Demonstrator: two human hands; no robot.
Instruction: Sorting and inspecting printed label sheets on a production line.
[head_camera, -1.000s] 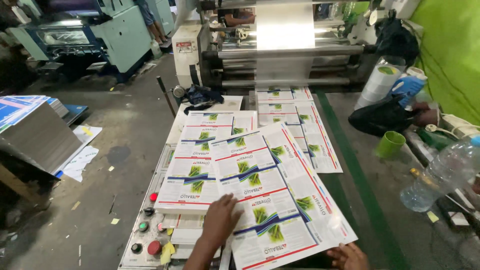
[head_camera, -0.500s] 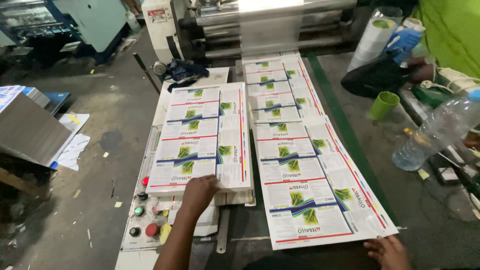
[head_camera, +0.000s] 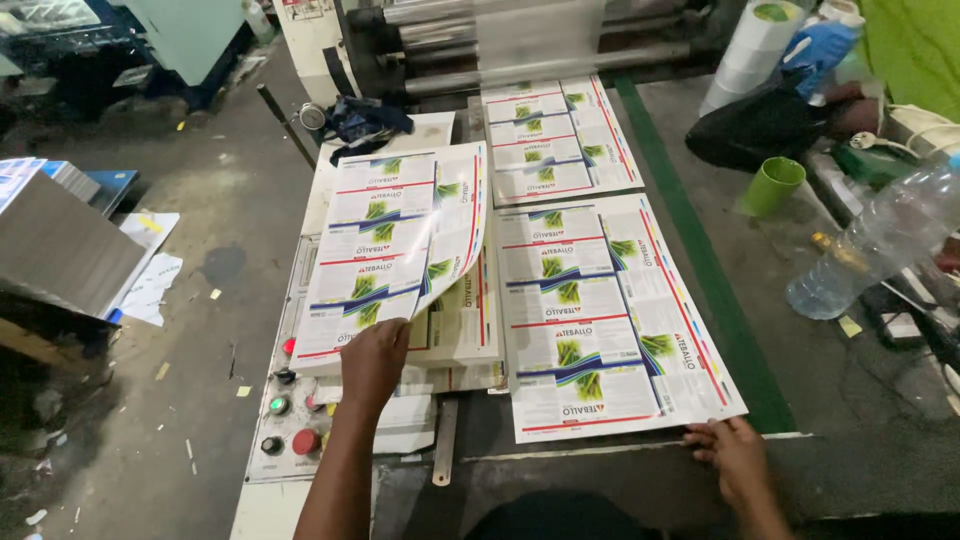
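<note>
The left hand (head_camera: 372, 362) lies palm down on the near edge of the top printed sheet (head_camera: 385, 250) of a stack (head_camera: 462, 335) at the left side of the machine table (head_camera: 600, 460). Its fingers pinch the sheet's near edge; the sheet's right side curls up off the stack, so the pages beneath show along that side. The sheet carries rows of white panels with green plant pictures and red and blue lines.

The right hand (head_camera: 735, 455) rests at the near right corner of a second printed sheet (head_camera: 605, 310), which lies flat on the table just beside the stack. Its fingertips touch the sheet's near edge, spread and unclenched, gripping nothing. A third sheet (head_camera: 555, 140) lies farther back, toward the rollers (head_camera: 520, 40) at the far edge.

A control panel (head_camera: 290, 425) with red and green buttons sits at the near left corner of the table, just left of the left forearm. A green stripe (head_camera: 700, 260) runs along the table's right side. Beyond it stand a green cup (head_camera: 772, 185) and a clear plastic bottle (head_camera: 880, 245) lying tilted. A dark cloth (head_camera: 365, 118) lies at the far left corner.
</note>
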